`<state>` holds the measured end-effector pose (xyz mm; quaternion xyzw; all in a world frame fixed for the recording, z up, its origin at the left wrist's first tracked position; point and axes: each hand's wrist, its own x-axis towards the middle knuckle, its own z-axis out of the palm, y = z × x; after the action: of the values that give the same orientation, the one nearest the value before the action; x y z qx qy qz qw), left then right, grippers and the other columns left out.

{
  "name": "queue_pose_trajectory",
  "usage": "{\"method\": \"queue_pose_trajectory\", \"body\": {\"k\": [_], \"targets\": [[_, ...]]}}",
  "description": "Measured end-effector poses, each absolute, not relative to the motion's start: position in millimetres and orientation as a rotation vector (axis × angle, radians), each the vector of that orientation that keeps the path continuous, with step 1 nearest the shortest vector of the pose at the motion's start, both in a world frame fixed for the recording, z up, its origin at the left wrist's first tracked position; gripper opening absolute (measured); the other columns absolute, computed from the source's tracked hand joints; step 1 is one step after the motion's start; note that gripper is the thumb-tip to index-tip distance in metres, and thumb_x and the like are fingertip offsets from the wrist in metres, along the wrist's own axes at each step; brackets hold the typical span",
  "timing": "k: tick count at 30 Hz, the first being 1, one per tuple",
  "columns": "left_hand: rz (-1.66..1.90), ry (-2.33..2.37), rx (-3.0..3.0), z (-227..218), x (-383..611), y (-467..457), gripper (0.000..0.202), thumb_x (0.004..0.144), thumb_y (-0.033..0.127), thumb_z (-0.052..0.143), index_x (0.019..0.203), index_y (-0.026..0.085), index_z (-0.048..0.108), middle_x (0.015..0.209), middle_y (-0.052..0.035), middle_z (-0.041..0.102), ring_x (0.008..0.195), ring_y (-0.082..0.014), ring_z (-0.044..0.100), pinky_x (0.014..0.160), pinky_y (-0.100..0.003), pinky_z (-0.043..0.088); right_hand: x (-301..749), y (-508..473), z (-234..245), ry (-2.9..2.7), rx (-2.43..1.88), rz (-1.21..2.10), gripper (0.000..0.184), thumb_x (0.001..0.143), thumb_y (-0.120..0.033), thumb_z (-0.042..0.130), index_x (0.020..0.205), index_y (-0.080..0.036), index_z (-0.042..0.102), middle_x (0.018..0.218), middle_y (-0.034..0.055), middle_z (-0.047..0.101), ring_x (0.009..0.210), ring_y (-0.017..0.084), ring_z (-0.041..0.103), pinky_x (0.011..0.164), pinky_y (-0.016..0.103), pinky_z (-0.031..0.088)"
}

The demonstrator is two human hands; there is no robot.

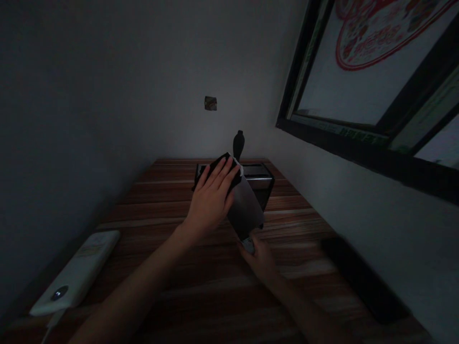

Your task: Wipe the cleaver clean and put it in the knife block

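My right hand [261, 260] is wrapped round the handle end of a cleaver [246, 205], whose broad grey blade points up and away from me. My left hand [212, 191] presses a black cloth [234, 179] with a pale edge against the far part of the blade, fingers laid over the cloth. Just behind them stands a dark knife holder [263, 182] with a metallic band, partly hidden by the hands and blade. A black handle [238, 145] sticks up behind the cloth; its lower end is hidden.
On the striped wooden table [143, 210], a white power bank [77, 272] with a cable lies at the left. A long dark object [364, 279] lies at the right, beside the wall. A dark-framed window [333, 126] hangs over the right side. The far wall has a small hole [210, 103].
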<state>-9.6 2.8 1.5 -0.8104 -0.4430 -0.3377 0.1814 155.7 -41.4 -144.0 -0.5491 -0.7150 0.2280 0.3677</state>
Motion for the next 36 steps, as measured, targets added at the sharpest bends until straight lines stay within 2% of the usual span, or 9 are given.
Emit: {"method": "queue_pose_trajectory", "body": {"k": [8,13,18,21,24,26,30,33,36], "targets": [[-1.251,-1.249,-2.392,4.4,-15.3,3.8,0.046,0.091,0.017,0.033,0.137,0.016,0.030,0.147,-0.0104,0.033,0.137,-0.0184,0.024,0.113,-0.045,0.018,155.3,-41.5,-141.9,-1.833,-1.400,0.570,0.025,0.083,-0.037,0.050,0.088,-0.014,0.059,0.065,0.0026,0.060,0.058,0.015,0.054,0.054,0.023,0.039],[-1.550,-1.304,-2.378,14.6,-22.2,-3.6,0.043,0.092,0.021,0.032,0.135,0.016,0.034,0.140,-0.0106,0.044,0.131,-0.0212,0.037,0.109,-0.044,0.029,154.7,-40.4,-142.6,-1.817,-1.382,0.558,0.022,0.082,-0.036,0.051,0.083,-0.015,0.058,0.062,0.0016,0.058,0.057,0.015,0.052,0.054,0.023,0.039],[-1.699,-1.337,-2.272,25.7,-29.3,-12.1,0.035,0.092,0.025,0.035,0.125,0.017,0.044,0.127,-0.0102,0.056,0.119,-0.0227,0.051,0.099,-0.040,0.042,155.6,-41.1,-143.8,-1.799,-1.355,0.544,0.021,0.082,-0.036,0.051,0.084,-0.016,0.057,0.065,0.0024,0.059,0.062,0.017,0.054,0.058,0.025,0.042],[-1.701,-1.357,-2.242,29.1,-33.0,-14.7,0.033,0.093,0.028,0.034,0.121,0.016,0.046,0.114,-0.0102,0.063,0.104,-0.0214,0.060,0.088,-0.035,0.048,155.8,-42.0,-144.1,-1.801,-1.373,0.543,0.023,0.082,-0.037,0.051,0.086,-0.015,0.058,0.065,0.0031,0.060,0.060,0.017,0.055,0.056,0.025,0.042],[-1.679,-1.426,-2.196,30.5,-35.2,-16.0,0.034,0.092,0.033,0.034,0.115,0.014,0.049,0.101,-0.0106,0.066,0.091,-0.0217,0.064,0.079,-0.035,0.051,155.7,-42.3,-144.7,-1.802,-1.389,0.529,0.024,0.082,-0.037,0.052,0.087,-0.015,0.060,0.066,0.0035,0.062,0.059,0.017,0.056,0.055,0.025,0.042],[-1.674,-1.426,-2.189,31.3,-35.6,-16.8,0.033,0.092,0.032,0.034,0.115,0.013,0.049,0.102,-0.0110,0.065,0.092,-0.0219,0.064,0.080,-0.035,0.051,155.7,-41.9,-145.5,-1.794,-1.386,0.499,0.026,0.082,-0.038,0.052,0.090,-0.015,0.061,0.069,0.0042,0.064,0.060,0.018,0.057,0.056,0.025,0.043],[-1.660,-1.329,-2.232,33.9,-34.9,-20.6,0.033,0.092,0.025,0.035,0.122,0.015,0.045,0.119,-0.0111,0.060,0.111,-0.0223,0.056,0.092,-0.037,0.046,156.5,-41.1,-146.6,-1.741,-1.349,0.473,0.029,0.081,-0.038,0.053,0.096,-0.015,0.060,0.080,0.0071,0.067,0.073,0.020,0.061,0.065,0.027,0.047],[-1.623,-1.305,-2.250,36.6,-34.5,-26.7,0.035,0.092,0.024,0.034,0.125,0.016,0.043,0.128,-0.0112,0.055,0.118,-0.0235,0.051,0.099,-0.042,0.041,157.8,-40.4,-145.8,-1.699,-1.359,0.512,0.025,0.081,-0.038,0.053,0.089,-0.015,0.061,0.074,0.0059,0.065,0.069,0.019,0.060,0.062,0.026,0.047],[-1.521,-1.267,-2.319,39.6,-34.9,-35.1,0.036,0.092,0.023,0.034,0.126,0.017,0.044,0.126,-0.0100,0.056,0.115,-0.0235,0.053,0.098,-0.042,0.042,159.4,-38.8,-144.8,-1.645,-1.343,0.520,0.022,0.080,-0.037,0.053,0.085,-0.016,0.060,0.067,0.0027,0.061,0.062,0.017,0.057,0.057,0.024,0.045]]}}
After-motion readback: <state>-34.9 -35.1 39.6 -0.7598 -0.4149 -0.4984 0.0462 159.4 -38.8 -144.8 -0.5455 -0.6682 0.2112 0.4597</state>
